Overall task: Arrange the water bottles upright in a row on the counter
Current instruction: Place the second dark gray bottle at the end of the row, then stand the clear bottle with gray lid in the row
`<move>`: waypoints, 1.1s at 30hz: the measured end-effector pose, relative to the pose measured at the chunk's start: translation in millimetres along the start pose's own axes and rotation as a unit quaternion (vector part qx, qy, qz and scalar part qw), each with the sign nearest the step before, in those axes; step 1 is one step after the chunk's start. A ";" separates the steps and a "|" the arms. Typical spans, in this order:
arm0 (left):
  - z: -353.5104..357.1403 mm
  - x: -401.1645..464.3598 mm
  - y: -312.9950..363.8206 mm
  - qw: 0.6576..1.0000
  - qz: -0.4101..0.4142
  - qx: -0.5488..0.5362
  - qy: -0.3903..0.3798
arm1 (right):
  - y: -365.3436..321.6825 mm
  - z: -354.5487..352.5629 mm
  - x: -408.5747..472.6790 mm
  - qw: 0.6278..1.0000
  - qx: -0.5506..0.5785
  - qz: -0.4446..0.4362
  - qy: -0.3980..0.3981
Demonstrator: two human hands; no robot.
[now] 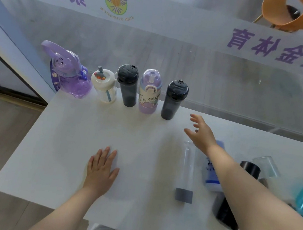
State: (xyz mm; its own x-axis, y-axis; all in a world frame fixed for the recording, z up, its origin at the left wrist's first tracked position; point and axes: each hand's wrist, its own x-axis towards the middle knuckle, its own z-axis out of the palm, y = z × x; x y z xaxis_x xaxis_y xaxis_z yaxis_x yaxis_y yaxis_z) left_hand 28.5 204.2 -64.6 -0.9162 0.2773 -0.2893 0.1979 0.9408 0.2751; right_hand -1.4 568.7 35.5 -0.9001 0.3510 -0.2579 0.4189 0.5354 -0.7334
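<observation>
Along the smooth white counter (68, 133), five cylindrical plastic bottles (150, 91) stand; both hands' grips open, empty.

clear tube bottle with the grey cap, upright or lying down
Lying down: the clear tube bottle with the grey cap rests lengthwise on the white counter, cap toward the near edge.

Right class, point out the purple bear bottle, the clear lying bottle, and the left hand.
purple bear bottle (70, 70), head view, on its body.
clear lying bottle (186, 169), head view, on its tube.
left hand (101, 169), head view, on its back.
</observation>
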 end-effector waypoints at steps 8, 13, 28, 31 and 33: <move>-14.3 4.2 39.8 0.998 -0.061 -0.005 -0.033 | 42.9 6.4 -104.0 0.981 -0.133 -0.129 -0.056; -11.9 7.5 72.5 0.998 0.006 0.022 -0.064 | 67.5 10.6 -143.4 0.939 -0.270 -0.171 -0.126; -21.6 22.3 117.2 0.971 0.005 0.140 -0.196 | 79.3 14.4 -152.8 0.852 -0.465 -0.220 -0.092; -24.6 22.4 118.4 0.969 0.004 0.143 -0.201 | 78.9 15.4 -152.5 0.857 -0.461 -0.199 -0.113; -26.6 23.1 121.8 0.969 -0.005 0.135 -0.208 | 79.4 18.3 -154.8 0.873 -0.436 -0.185 -0.115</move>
State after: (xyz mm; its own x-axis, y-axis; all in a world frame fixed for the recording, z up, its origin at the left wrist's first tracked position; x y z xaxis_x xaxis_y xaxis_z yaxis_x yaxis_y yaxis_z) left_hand 22.1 320.0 -13.4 -0.7100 0.2700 -0.6504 0.3251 0.9450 0.0374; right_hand 169.0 542.9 5.7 -0.9510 -0.0797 -0.2987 -0.0640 0.9960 -0.0621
